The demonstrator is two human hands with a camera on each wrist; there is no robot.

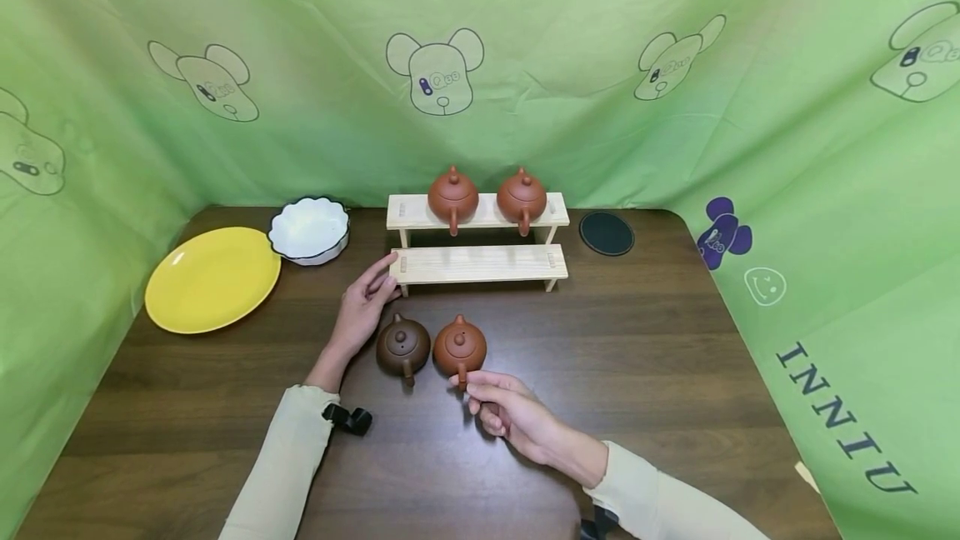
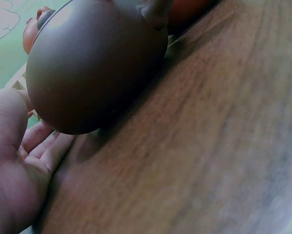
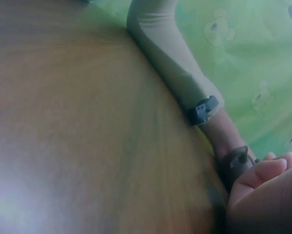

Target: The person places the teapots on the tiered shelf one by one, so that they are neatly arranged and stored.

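- Fingers of your right hand [image 1: 515, 415] pinch the handle [image 1: 462, 375] of the red pot [image 1: 460, 346], thumb on one side and index finger on the other.
- Step in hand, as I judge it: you are taking hold of that pot by its handle. Any lift from here calls for a firmer pinch and a level carry, since the weight sits ahead of your fingertips.
- Your pot looks to be upright on the table [image 1: 660, 373], in front of the front shelf [image 1: 480, 265] and just right of the dark pot [image 1: 403, 346].
- Its handle points back toward you, its spout [image 1: 460, 320] away toward the shelf; the long axis runs nearly straight out from you. The dark pot lies much the same way.
- Your left hand [image 1: 360, 311] has its fingers fairly straight, touching the front shelf's left end, probably to steady it.
- Farther out, the rear shelf [image 1: 487, 211] bears a left rear pot [image 1: 453, 197] and a right rear pot [image 1: 522, 197], their handles also toward you.
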